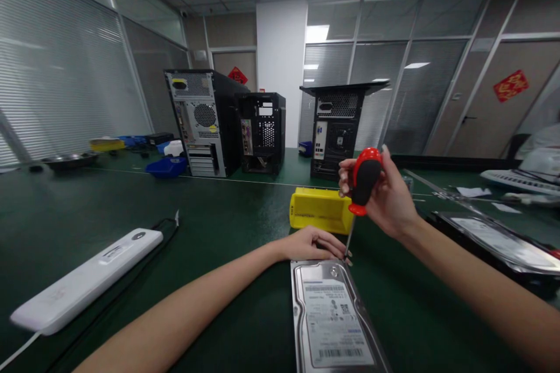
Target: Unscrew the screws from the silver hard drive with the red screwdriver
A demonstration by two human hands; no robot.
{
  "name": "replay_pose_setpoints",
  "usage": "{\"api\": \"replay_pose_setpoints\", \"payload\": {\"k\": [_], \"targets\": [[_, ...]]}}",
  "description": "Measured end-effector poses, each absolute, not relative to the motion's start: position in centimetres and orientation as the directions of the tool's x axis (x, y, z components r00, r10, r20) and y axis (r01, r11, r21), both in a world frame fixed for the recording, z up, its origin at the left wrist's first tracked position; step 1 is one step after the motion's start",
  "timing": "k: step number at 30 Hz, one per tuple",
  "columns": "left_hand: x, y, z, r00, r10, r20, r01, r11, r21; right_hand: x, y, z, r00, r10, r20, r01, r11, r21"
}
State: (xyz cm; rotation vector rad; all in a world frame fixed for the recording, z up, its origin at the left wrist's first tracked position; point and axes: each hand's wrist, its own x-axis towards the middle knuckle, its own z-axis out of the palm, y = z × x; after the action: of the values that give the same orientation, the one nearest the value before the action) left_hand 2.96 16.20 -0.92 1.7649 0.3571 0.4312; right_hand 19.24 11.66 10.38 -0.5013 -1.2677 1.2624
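**Screwdriver on drive's far corner**

Right hand [385, 195] wraps the screwdriver [364, 182] by its red-and-black handle, fingers closed round it, shaft near upright and tip down at the far right corner of the hard drive [331, 317]. The upright hold looks meant to keep the tip square on a screw there; the screw itself is too small to see.

Left hand [312, 243] lies flat on the desk [227, 256] at the drive's far edge, fingers loosely curled and touching it just beside the tip, gripping nothing. Looks like bracing, so the drive doesn't slide or turn under the tool.

Drive lies flat, label up, right in front of the person between the forearms.

Yellow box [320, 210] sits just behind the hands, within easy reach. White power strip [85, 280] lies well left, cable trailing. A second drive [499, 242] lies on a dark tray to the right. Three PC towers [199, 122] stand at the far side, backs toward the camera. Blue bin [166, 167] beside the left tower. A person's sleeve [542, 148] shows at the far right edge.
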Motion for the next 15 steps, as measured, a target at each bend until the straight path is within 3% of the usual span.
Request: {"api": "replay_pose_setpoints", "payload": {"k": [7, 15], "targets": [[3.00, 16.23, -1.05, 0.873, 0.481, 0.077, 0.033, -0.215, 0.976, 18.65, 11.17, 10.43, -0.157, 0.867, 0.473, -0.341, 0.402, -0.850], [3.00, 15.84, -0.42, 0.877, 0.475, 0.079, 0.043, -0.240, 0.970, 19.06, 11.04, 10.58, -0.154, 0.901, 0.406, -0.404, 0.318, -0.858]]}}
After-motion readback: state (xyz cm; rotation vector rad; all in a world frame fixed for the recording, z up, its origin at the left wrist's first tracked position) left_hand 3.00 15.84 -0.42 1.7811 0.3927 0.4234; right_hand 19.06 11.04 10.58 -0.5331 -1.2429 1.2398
